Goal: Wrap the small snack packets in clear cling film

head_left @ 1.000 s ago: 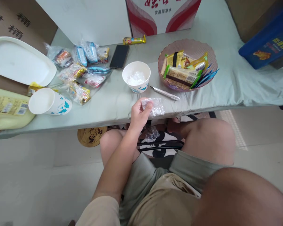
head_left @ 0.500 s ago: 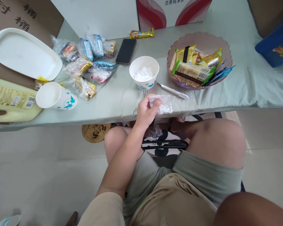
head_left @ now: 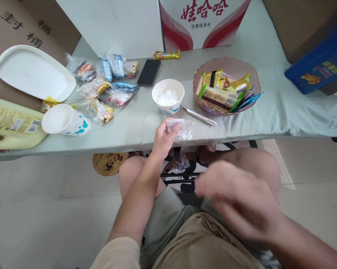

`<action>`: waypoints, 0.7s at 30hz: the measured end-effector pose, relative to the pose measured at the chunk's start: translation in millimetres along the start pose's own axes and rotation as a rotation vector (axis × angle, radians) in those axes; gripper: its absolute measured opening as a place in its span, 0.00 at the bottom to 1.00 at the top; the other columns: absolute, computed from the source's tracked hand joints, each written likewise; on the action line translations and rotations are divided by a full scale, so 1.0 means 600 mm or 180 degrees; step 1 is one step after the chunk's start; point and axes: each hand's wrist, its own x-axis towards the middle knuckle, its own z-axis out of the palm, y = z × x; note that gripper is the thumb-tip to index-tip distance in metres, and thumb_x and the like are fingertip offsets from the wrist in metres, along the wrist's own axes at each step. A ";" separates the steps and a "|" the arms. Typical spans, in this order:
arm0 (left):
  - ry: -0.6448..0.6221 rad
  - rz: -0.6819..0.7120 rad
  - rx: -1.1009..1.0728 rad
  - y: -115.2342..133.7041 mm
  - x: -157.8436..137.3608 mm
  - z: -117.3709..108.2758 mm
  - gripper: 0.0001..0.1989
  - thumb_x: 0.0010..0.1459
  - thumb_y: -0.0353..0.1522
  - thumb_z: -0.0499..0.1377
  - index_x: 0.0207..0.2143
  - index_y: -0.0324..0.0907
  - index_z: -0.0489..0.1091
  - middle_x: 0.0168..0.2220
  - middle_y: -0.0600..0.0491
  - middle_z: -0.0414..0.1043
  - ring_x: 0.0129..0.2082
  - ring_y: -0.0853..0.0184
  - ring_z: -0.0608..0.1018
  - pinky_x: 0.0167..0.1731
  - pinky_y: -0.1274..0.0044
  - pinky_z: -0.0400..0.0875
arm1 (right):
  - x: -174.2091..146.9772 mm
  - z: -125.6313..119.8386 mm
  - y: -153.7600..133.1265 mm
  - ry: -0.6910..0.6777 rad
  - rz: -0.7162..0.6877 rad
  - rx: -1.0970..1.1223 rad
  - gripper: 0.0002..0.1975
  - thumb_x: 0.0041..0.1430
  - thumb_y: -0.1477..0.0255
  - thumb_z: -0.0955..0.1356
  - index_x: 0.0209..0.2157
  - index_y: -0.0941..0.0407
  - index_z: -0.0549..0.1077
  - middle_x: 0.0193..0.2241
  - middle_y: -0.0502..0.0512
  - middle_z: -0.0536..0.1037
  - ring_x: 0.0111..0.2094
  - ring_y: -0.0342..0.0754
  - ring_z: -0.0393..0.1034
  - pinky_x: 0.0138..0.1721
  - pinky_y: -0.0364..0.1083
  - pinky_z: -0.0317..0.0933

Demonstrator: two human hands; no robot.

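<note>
My left hand (head_left: 166,136) is closed on a clear plastic bag (head_left: 184,130), pinched under the thumb at the table's front edge. Over my lap, my right hand (head_left: 235,194) is smeared by motion; its fingers look curled, but what they hold, if anything, does not show. Just beyond the left hand stands a white paper cup (head_left: 172,109) with crumpled clear plastic (head_left: 168,98) inside. A white pen-like tool (head_left: 199,116) lies right of this cup. Farther right, a pink glass bowl (head_left: 227,63) holds several wrapped snacks (head_left: 221,98).
Several bagged snacks (head_left: 101,84), a black phone (head_left: 149,72) and a yellow snack bar (head_left: 166,55) lie on the table. At left are a tipped paper cup (head_left: 80,121), a white tray (head_left: 35,73) and a yellow jug (head_left: 15,138). Boxes (head_left: 202,37) stand behind.
My right hand has come into view from the lower right, over my lap. The left hand keeps hold of the plastic bag. The whole view has shifted slightly.
</note>
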 end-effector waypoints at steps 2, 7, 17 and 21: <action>-0.0352 -0.0068 0.0063 0.004 -0.002 -0.002 0.21 0.51 0.45 0.69 0.40 0.44 0.71 0.34 0.55 0.73 0.33 0.70 0.74 0.37 0.78 0.69 | 0.051 -0.011 0.061 0.0530 0.0120 -0.0297 0.15 0.63 0.77 0.66 0.48 0.47 0.73 0.44 0.54 0.80 0.46 0.51 0.75 0.48 0.52 0.70; -0.1265 -0.0262 0.0457 0.018 -0.009 0.000 0.23 0.46 0.36 0.72 0.44 0.42 0.72 0.42 0.49 0.76 0.37 0.68 0.77 0.37 0.78 0.70 | 0.110 -0.011 0.185 0.0218 0.0737 -0.0298 0.18 0.54 0.68 0.71 0.48 0.55 0.71 0.45 0.59 0.79 0.47 0.55 0.74 0.49 0.54 0.67; -0.0376 -0.0783 0.0120 0.014 0.009 0.006 0.24 0.38 0.43 0.76 0.33 0.39 0.75 0.27 0.55 0.75 0.25 0.72 0.73 0.27 0.80 0.69 | 0.100 -0.001 0.225 0.0563 0.1480 0.0838 0.12 0.58 0.63 0.68 0.30 0.54 0.63 0.25 0.47 0.66 0.25 0.41 0.58 0.28 0.44 0.54; 0.0074 -0.0734 -0.0392 0.012 0.005 0.023 0.28 0.33 0.45 0.77 0.32 0.40 0.73 0.25 0.58 0.72 0.23 0.74 0.72 0.26 0.81 0.68 | 0.099 0.008 0.234 0.0603 0.1473 0.1517 0.14 0.56 0.61 0.69 0.36 0.53 0.63 0.27 0.47 0.69 0.27 0.42 0.62 0.28 0.43 0.57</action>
